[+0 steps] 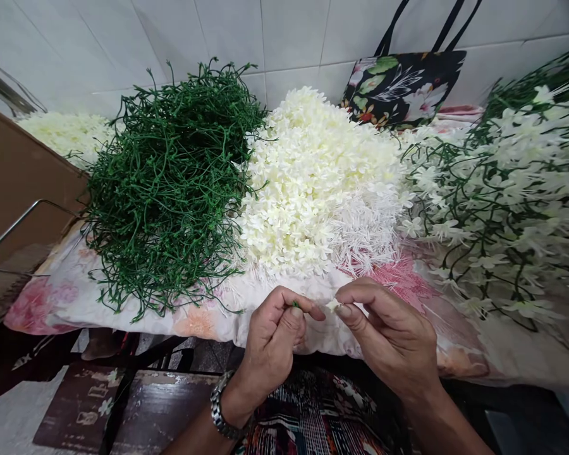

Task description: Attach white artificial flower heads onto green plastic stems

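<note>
My left hand (pixel 277 322) is closed, with the tip of a green plastic stem (pixel 296 304) showing between thumb and forefinger. Across a small gap, my right hand (pixel 391 332) pinches a small white artificial flower (pixel 332 305) between thumb and fingertips. Both hands are over the front edge of the cloth-covered table. Beyond the left hand lies a tangled heap of green plastic stems (pixel 171 170). A large pile of cream-white flower heads (pixel 308 164) rises in the middle, and thin white stamen pieces (pixel 365 230) lie at its right front.
Flowers joined to green stems (pixel 512 208) are heaped at the right. A black floral bag (pixel 403 88) stands against the tiled wall (pixel 294 31). At the left are a cardboard box (pixel 23 189) and a metal wire frame (pixel 14 230). A floral cloth (pixel 146 332) covers the table.
</note>
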The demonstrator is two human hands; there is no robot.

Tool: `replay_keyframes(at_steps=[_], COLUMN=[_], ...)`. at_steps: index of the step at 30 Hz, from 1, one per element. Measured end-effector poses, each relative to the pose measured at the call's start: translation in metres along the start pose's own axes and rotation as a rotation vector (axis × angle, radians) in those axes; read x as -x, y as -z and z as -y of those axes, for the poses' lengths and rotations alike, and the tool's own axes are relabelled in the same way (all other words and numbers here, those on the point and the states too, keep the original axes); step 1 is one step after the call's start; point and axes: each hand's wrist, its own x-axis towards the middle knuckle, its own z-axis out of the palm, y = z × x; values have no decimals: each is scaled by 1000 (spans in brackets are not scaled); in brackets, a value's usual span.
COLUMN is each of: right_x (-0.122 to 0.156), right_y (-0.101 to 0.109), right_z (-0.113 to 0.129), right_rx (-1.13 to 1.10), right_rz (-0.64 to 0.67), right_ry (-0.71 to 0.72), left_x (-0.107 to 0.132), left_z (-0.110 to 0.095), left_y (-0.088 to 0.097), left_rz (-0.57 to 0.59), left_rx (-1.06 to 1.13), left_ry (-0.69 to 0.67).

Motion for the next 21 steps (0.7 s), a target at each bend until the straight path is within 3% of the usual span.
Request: replay_keyframes(at_steps=[5, 13, 21], right_x=[-3, -10, -6], right_y=[5, 14, 18], right_z=[7, 14, 10], right_rx=[-30, -7, 117], right_rz=[30, 162, 222], right_ry=[18, 59, 88], left_x=[-1, -2, -2], left_z=[-10, -16, -14], left_y=[-3, -7, -6], left_rz=[-27, 52, 108], left_rx=[-213, -585, -839], left_ry=[-62, -375, -452])
